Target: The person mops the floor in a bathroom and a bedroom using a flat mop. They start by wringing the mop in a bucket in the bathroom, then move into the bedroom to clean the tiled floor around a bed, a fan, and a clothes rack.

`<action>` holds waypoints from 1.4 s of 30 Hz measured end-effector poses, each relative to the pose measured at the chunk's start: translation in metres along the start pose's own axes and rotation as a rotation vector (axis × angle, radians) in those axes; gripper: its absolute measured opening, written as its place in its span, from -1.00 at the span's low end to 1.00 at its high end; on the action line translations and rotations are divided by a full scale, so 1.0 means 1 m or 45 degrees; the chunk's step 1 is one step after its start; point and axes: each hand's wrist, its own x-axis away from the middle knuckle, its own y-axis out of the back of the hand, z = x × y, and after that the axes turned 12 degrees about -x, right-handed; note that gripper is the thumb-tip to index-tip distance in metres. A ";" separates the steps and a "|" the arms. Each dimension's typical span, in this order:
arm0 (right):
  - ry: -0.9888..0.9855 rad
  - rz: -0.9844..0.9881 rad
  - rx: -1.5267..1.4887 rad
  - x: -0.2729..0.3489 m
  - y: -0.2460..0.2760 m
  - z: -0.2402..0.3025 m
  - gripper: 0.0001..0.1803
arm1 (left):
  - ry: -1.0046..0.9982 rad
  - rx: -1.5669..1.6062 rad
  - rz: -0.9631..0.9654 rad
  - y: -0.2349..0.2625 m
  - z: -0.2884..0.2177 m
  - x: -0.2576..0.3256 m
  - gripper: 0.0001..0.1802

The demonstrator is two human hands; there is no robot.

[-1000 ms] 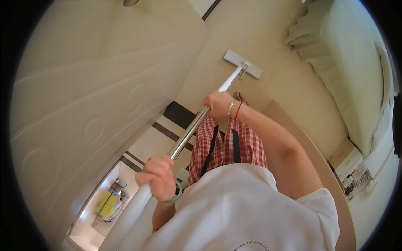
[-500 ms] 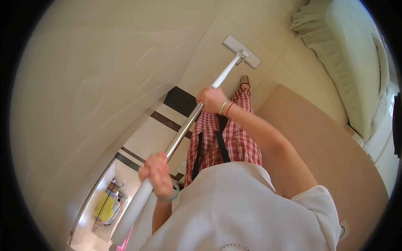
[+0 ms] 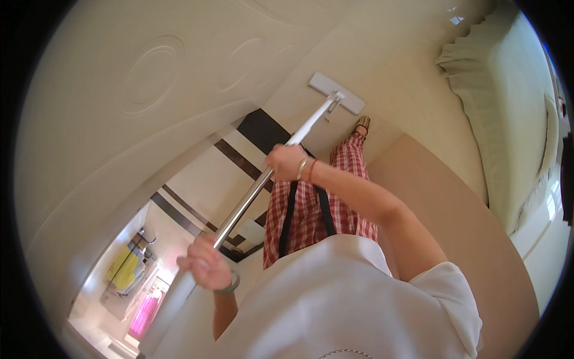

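A flat mop [image 3: 242,209] with a metal and white pole slants from the lower left up to the middle of the view. Its white rectangular head [image 3: 353,104] rests on the pale floor near my foot. Lower down the pole, my left hand [image 3: 206,263] is closed around it, slightly blurred, with a bracelet at the wrist. My right hand [image 3: 287,163] grips the pole higher up, wearing a light bangle and a red string.
A cream panelled surface [image 3: 149,119] rises along the left. At right stand a tan curved panel [image 3: 454,227] and furniture under a pale green ruffled cover [image 3: 508,119]. Through a doorway at lower left show yellow cloth [image 3: 124,267] and something pink [image 3: 146,314].
The mop head has come back toward me, slightly left. Both hands have shifted a little left and down in view, still on the pole. More of the doorway shows.
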 end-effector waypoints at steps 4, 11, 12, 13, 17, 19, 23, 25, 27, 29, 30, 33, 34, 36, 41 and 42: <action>-0.081 -0.211 0.118 0.026 0.067 -0.070 -0.85 | 0.092 0.191 0.014 -0.078 0.037 -0.008 -0.82; -0.064 -0.620 0.223 0.074 0.161 -0.204 -0.93 | -0.117 0.341 0.502 -0.208 0.078 -0.026 -0.81; -0.105 -0.639 0.208 0.076 0.161 -0.198 -0.92 | -0.137 0.342 0.502 -0.205 0.075 -0.029 -0.82; -0.057 -0.623 0.193 0.075 0.146 -0.193 -0.92 | -0.102 0.269 0.501 -0.191 0.071 -0.025 -0.83; 0.047 -0.512 0.169 0.052 0.074 -0.127 -0.91 | 0.185 0.055 0.419 -0.113 0.013 -0.009 -0.85; -0.084 -0.361 0.152 0.044 0.044 -0.057 -0.88 | 0.156 -0.153 0.365 -0.069 -0.014 -0.003 -0.84; 0.043 -0.230 0.005 0.026 0.011 -0.008 -0.87 | 0.117 -0.162 0.250 -0.026 -0.032 0.003 -0.81; 0.057 -0.207 -0.008 0.023 0.022 -0.010 -0.86 | 0.041 -0.086 0.265 -0.024 -0.025 -0.002 -0.80; 0.058 -0.227 -0.018 0.030 0.024 -0.003 -0.86 | -0.065 0.037 0.299 -0.028 -0.023 -0.002 -0.81; 0.046 -0.304 -0.008 0.041 0.038 -0.003 -0.86 | -0.092 0.107 0.233 -0.039 -0.026 0.002 -0.80; 0.058 -0.366 0.011 0.044 0.051 -0.016 -0.87 | -0.114 0.156 0.207 -0.053 -0.019 0.001 -0.81; 0.123 -0.550 0.106 0.058 0.110 -0.073 -0.91 | -0.203 0.313 0.253 -0.118 0.003 -0.015 -0.83; 0.166 -0.609 0.137 0.065 0.133 -0.107 -0.92 | -0.241 0.374 0.301 -0.145 0.024 -0.013 -0.81; 0.177 -0.681 0.191 0.069 0.171 -0.156 -0.92 | -0.332 0.301 0.458 -0.181 0.048 -0.026 -0.78; 0.122 -0.749 0.256 0.050 0.182 -0.176 -0.90 | -0.248 0.189 0.505 -0.195 0.057 -0.056 -0.83; 0.153 -0.724 0.277 0.044 0.172 -0.174 -0.90 | -0.188 0.197 0.507 -0.182 0.056 -0.048 -0.84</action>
